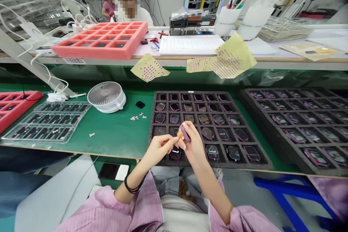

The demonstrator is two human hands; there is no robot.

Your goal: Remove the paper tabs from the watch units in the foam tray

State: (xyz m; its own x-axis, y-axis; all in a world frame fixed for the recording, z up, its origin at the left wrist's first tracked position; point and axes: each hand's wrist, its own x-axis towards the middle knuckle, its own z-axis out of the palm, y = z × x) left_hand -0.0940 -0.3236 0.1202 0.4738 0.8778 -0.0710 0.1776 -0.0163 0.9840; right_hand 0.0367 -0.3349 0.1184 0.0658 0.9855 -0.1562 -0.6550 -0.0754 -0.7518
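In my right hand [192, 141] is a purple-framed smartwatch body [186, 133], held on edge between thumb and fingers. The fingers of my left hand [161, 148] pinch a small orange piece [180, 135] whose end meets the side of the watch body; its exact kind is too small to make out. Both hands are above a dark grey foam tray [160, 130] with rows of similar watch bodies in square pockets. A watch body [212, 152] in the front row has its screen lit with white marks. My hands hide some pockets in the tray's front middle.
A second foam tray [272, 134] of watches stands to the right. Leftward are a white fan [107, 96], a clear tray of dark parts [49, 121], a black watch body [140, 104] and scattered small bits [136, 117]. A shelf [176, 61] with a red foam tray [102, 40] runs behind.
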